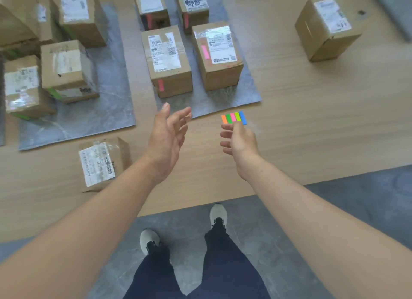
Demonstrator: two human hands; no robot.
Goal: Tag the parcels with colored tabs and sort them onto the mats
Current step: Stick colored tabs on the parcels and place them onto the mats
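Right hand [239, 140] pinches 5 tabs [233, 118] pointing forward.

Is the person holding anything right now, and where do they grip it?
The right hand pinches the pad of colored tabs by its near end; the left hand holds nothing.

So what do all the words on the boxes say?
None can be read for sure.
Front middle box: print and barcode, blurred.
Box with the pink tab on top: print too small.
Back box: black handwriting, unreadable.
Nearest box: barcodes, blurred print.
Colored tabs in the right hand: blank.
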